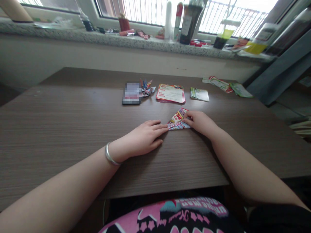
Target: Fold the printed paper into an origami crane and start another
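A small piece of printed paper [178,120], folded to a rough triangle, lies on the table in front of me. My right hand [199,121] pinches its right side between thumb and fingers. Flat on the tabletop, my left hand [143,137] has its fingers stretched out, and a fingertip touches the paper's left corner. Part of the paper is hidden under my right fingers. Beyond the hands sit a stack of printed sheets [170,94] and a smaller stack of green and white papers [199,94].
A phone [131,94] lies beside a folded paper figure [147,89]. Loose leaflets [221,84] are at the table's back right. Along the stone windowsill [145,40] stand a dark bottle [190,24], a container with yellow liquid [259,42] and small items. The table's front edge is near my body.
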### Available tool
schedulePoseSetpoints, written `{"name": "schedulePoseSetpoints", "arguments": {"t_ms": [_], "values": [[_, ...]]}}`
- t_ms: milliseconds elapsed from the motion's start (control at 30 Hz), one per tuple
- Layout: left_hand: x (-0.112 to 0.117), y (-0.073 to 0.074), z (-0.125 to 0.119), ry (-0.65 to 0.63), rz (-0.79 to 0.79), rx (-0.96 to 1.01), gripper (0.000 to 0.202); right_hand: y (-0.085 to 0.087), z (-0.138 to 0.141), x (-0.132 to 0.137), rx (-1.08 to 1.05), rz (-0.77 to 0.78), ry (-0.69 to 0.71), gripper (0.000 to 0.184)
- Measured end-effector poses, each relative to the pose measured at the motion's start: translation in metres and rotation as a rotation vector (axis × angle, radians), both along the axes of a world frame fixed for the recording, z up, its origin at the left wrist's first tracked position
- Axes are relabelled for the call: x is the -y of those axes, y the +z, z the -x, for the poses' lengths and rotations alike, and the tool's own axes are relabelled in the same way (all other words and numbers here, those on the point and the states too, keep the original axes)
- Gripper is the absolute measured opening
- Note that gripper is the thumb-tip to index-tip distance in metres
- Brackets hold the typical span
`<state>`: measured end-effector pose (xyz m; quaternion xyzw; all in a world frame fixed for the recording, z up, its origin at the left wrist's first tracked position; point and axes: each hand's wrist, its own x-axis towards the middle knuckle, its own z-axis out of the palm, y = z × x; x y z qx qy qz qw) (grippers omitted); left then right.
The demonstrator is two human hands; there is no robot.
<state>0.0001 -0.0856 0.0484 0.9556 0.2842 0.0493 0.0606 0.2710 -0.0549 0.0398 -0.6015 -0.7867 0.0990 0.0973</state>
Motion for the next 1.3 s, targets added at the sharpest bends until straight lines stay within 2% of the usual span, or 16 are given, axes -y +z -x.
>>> {"name": "schedulePoseSetpoints", "arguments": {"t_ms": [100, 200, 333, 467, 767, 1300], "values": [[-0.001, -0.001, 0.000, -0.008, 0.007, 0.021, 0.049, 0.003, 0.002, 0.004, 0.096, -0.059, 0.000, 0.021], [0.000, -0.001, -0.001, -0.009, -0.016, 0.020, 0.047, 0.009, 0.009, 0.012, 0.187, -0.235, 0.012, 0.024], [0.000, -0.002, -0.001, -0.030, -0.062, 0.021, 0.049, 0.015, 0.026, 0.022, 0.245, -0.361, 0.153, 0.029], [-0.001, -0.004, -0.001, -0.052, -0.087, 0.014, 0.051, 0.011, 0.039, 0.026, 0.194, -0.306, 0.299, 0.031], [0.001, 0.001, 0.000, -0.052, -0.052, -0.058, 0.052, -0.004, 0.033, 0.011, 0.069, -0.176, 0.188, 0.024], [0.004, 0.002, -0.004, -0.012, -0.114, -0.033, 0.047, -0.003, 0.038, 0.009, 0.110, -0.161, 0.169, 0.024]]}}
